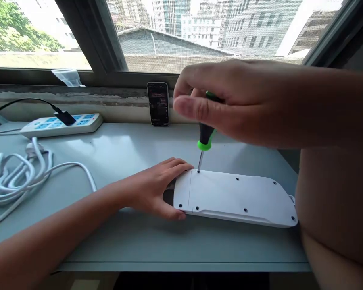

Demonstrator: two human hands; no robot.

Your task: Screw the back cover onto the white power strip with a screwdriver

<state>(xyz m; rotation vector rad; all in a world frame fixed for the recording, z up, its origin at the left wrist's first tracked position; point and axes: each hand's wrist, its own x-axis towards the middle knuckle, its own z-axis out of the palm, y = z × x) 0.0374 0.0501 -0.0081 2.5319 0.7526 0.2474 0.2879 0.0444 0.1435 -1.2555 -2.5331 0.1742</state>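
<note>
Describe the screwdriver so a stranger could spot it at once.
On the grey-blue desk lies a white device. At its far edge, the screwdriver leans in the right hand, tip at a hole. Its black handle with green trim sets it apart from the device and the phone.

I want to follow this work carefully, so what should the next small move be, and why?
Probably, the right hand should turn the black-and-green screwdriver slightly: its metal shaft ends at a dark round hole in the long white plastic-looking panel, and the left hand braces that panel's left end.
</note>
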